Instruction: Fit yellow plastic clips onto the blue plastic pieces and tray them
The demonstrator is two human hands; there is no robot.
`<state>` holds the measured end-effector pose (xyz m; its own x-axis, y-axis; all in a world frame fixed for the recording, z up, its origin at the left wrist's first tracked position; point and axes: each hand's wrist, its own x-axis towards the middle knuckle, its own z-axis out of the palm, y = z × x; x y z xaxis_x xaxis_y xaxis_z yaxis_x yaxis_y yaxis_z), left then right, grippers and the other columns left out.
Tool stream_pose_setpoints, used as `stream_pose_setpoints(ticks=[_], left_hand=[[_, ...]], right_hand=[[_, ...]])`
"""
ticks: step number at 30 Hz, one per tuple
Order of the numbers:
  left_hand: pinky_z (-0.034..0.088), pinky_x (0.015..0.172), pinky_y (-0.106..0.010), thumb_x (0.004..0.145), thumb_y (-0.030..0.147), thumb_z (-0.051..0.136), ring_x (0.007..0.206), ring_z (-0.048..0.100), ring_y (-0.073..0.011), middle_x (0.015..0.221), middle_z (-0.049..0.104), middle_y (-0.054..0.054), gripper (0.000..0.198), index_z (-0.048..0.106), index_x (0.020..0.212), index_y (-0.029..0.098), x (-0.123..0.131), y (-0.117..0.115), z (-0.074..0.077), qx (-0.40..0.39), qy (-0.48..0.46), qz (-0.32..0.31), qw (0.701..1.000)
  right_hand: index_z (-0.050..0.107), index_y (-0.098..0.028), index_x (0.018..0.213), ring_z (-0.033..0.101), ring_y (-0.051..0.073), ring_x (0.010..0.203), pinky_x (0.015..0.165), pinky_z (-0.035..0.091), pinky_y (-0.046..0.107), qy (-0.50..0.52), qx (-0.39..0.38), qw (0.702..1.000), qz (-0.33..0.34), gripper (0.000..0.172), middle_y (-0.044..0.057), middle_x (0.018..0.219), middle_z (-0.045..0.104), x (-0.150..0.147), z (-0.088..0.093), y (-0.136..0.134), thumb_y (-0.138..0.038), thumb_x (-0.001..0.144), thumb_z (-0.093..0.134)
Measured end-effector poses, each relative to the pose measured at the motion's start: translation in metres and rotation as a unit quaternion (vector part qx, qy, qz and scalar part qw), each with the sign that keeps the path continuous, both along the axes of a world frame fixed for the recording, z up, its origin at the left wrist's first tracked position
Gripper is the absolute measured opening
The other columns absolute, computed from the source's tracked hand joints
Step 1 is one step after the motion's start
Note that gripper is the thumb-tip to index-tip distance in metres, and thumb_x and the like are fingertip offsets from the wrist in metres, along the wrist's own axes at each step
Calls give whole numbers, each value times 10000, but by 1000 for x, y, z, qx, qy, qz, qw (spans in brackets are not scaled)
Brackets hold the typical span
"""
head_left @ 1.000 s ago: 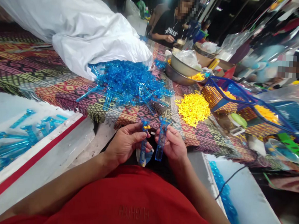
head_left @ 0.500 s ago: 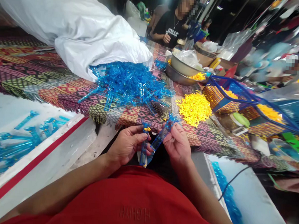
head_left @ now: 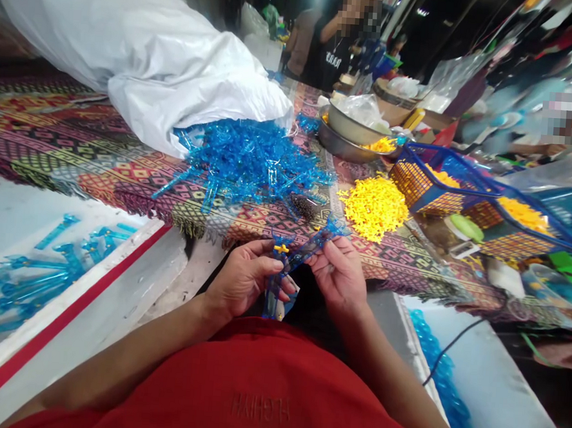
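My left hand is closed on a clear blue plastic piece that points down toward my lap. A small yellow plastic part sits near its upper end, by my fingertips. My right hand pinches a second clear blue plastic piece, tilted, its lower end meeting the piece in my left hand. Beyond my hands, a heap of blue plastic pieces spills from a white sack onto the patterned cloth. To its right lies a pile of small yellow parts.
A white foam box at left holds several blue pieces. Another white box at right holds blue pieces, with a black cable across it. Blue baskets of yellow parts and metal bowls stand at right. A person is across the table.
The blue piece in my right hand has swung to a flatter tilt, its lower end rising toward my left fingertips. The person across the table has raised an arm.
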<state>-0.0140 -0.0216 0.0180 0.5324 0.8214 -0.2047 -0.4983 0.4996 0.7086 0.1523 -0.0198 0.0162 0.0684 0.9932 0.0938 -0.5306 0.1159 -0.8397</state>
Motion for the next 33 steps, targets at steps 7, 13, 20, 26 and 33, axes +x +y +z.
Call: stream_pose_setpoints(ticks=[7, 13, 20, 26, 33], left_hand=[[519, 438, -280, 647, 134, 624, 507, 639, -180, 666, 611, -10, 321, 577, 965, 138, 1, 0, 1, -13, 4, 7, 1000], [525, 442, -295, 658, 139, 626, 518, 640, -179, 742, 608, -18, 243, 570, 895, 138, 0, -1, 2, -14, 8, 12, 1000], [519, 455, -286, 659, 150, 627, 516, 638, -173, 716, 620, -25, 198, 555, 842, 136, 1, -1, 4, -22, 25, 25, 999], [518, 463, -296, 669, 129, 613, 523, 641, -182, 686, 626, -19, 194, 558, 855, 145, 0, -5, 6, -28, 31, 36, 998], [521, 470, -297, 691, 167, 619, 532, 643, -184, 692, 628, -30, 147, 582, 828, 128, -1, -7, 1, 0, 27, 29, 999]], right_hand=[[605, -204, 824, 592, 103, 635, 533, 501, 224, 9, -6, 1000, 14, 152, 16, 879, 666, 1, -2, 0, -247, 717, 704], [567, -227, 864, 593, 127, 640, 487, 484, 225, -16, -26, 1000, -5, 195, -4, 741, 617, 1, 5, 3, -304, 727, 682], [521, -201, 723, 510, 63, 484, 416, 442, 172, -19, -5, 999, -47, 244, -63, 610, 547, 0, 21, 19, -266, 655, 746], [506, -184, 677, 473, 43, 401, 374, 431, 163, -26, 7, 998, -58, 268, -86, 547, 534, -10, 34, 28, -226, 615, 763], [457, -186, 635, 460, 50, 360, 328, 422, 176, -43, 11, 998, -49, 315, -96, 495, 497, -22, 43, 40, -235, 605, 767]])
